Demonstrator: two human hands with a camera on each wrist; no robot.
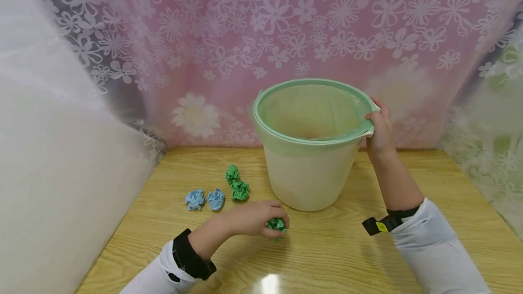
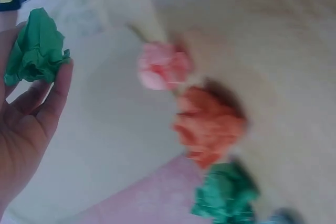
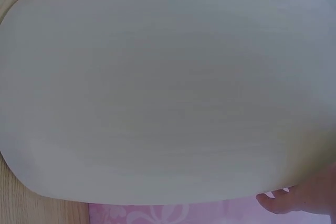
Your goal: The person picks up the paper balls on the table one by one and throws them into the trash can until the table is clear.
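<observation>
My left hand [image 1: 257, 218] pinches a crumpled green paper ball [image 1: 277, 224] low over the table, just in front of a pale bin. In the left wrist view the same green paper ball [image 2: 38, 48] sits between thumb and fingers. The pale bin [image 1: 306, 176] stands upright with a light green rim [image 1: 314, 141]. My right hand [image 1: 381, 133] grips that rim at its right side, fingers over the edge. The right wrist view is mostly bin wall [image 3: 168, 87], with fingertips [image 3: 273, 203] at the lower right.
Left of the bin lie two green paper balls [image 1: 240, 191] and two blue ones [image 1: 195, 199] on the wooden table [image 1: 327, 248]. The left wrist view also shows a blurred pink ball [image 2: 164, 66] and an orange ball [image 2: 207, 124]. A pink flowered curtain [image 1: 245, 58] hangs behind.
</observation>
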